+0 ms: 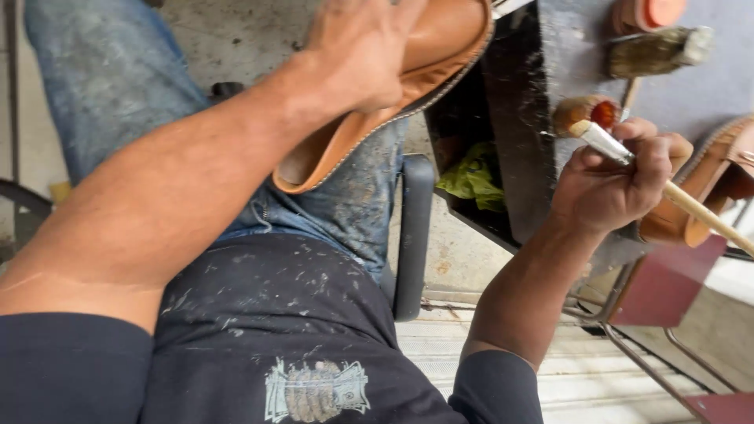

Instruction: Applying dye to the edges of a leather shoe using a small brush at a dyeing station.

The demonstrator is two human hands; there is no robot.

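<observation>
Over the person's lap, the left hand [357,51] lies flat on a tan leather shoe upper [393,94], fingers pressed together and curved over its smooth side, steadying it against the paint-spattered jeans [345,196]. The upper tilts down from the top of the view toward the thigh, its stitched edge running along the lower rim and its hollow opening facing the camera.

To the right, the right hand [616,184] pinches a brush [620,149] between thumb and curled fingers, gripping just behind the metal ferrule; the pale wooden handle sticks out past the hand toward the right edge. The brush's bristle head, wet with reddish-brown glue or dye, hovers at the near edge of the dark worktable [526,118], well apart from the held upper.

On the table's far side lies a second, wider brush [656,49] beside an orange round lid [652,12]. Another tan leather piece [711,184] sits at the table's right edge, just behind the right hand. Below the table's near edge, a black bin [471,118] holds a crumpled green rag [473,179].
</observation>
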